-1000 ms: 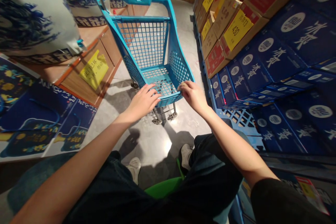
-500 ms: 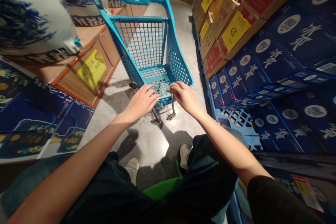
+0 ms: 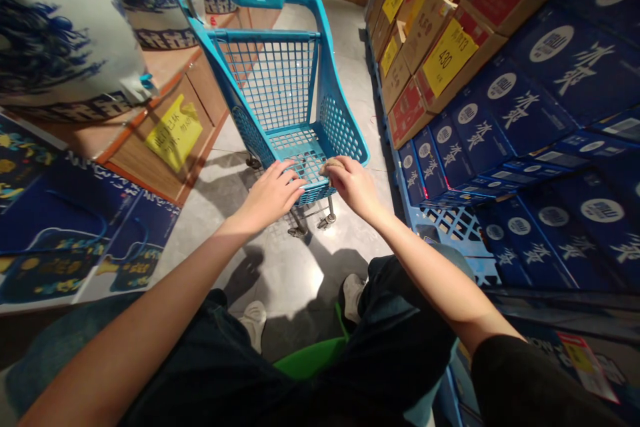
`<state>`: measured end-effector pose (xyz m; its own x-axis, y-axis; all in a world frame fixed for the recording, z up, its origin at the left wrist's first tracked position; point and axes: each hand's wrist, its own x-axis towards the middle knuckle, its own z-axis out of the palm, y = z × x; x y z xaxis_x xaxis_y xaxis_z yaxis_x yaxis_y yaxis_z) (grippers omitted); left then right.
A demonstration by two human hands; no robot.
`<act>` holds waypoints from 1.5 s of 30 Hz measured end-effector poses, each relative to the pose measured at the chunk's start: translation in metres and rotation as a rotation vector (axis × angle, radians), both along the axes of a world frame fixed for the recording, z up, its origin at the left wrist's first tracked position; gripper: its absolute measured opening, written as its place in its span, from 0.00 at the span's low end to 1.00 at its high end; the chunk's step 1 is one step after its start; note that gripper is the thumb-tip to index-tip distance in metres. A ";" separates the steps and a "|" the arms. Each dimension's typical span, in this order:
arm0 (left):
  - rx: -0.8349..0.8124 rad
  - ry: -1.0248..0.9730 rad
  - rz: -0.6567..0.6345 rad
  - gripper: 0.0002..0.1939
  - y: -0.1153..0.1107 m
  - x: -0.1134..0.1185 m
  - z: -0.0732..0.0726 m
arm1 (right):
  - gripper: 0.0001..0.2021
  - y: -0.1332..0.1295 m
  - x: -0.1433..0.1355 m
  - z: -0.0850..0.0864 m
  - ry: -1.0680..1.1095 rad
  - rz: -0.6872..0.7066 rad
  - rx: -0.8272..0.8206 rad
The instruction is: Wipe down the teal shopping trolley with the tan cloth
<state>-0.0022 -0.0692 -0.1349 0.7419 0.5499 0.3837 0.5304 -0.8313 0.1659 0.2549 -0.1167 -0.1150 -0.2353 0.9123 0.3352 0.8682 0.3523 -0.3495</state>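
A blue plastic shopping cart (image 3: 345,117) stands in front of me, its basket of open lattice and its handle at the far end. On the left part of its near rim rests my left hand (image 3: 273,193), palm down, fingers stretched out and slightly apart. My right hand (image 3: 354,188) is at the right part of the same rim, closed in a pinch. Between its thumb and fingers is a small greyish-tan rag (image 3: 334,164), mostly covered by the fingers; its exact shape is hidden.
Large blue-and-white jars (image 3: 65,33) line a wooden shelf (image 3: 195,117) on the left. Blue cartons (image 3: 515,103) and brown boxes (image 3: 420,40) are stacked on blue pallets (image 3: 455,227) at right. Beneath me is something green (image 3: 310,357), between my legs.
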 end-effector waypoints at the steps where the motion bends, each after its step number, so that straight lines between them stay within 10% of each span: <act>1: -0.004 -0.001 0.002 0.20 0.000 0.000 0.000 | 0.16 -0.002 -0.006 -0.002 -0.013 0.043 0.003; 38: -0.015 0.017 -0.011 0.20 0.000 0.000 0.000 | 0.16 0.014 0.031 0.008 -0.077 -0.202 0.026; 45: 0.001 0.020 -0.001 0.20 -0.001 -0.002 0.001 | 0.16 0.003 0.000 0.002 -0.065 0.025 -0.014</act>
<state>-0.0044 -0.0698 -0.1340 0.7500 0.5488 0.3692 0.5331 -0.8319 0.1539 0.2544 -0.1141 -0.1132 -0.2787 0.9104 0.3056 0.8801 0.3695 -0.2981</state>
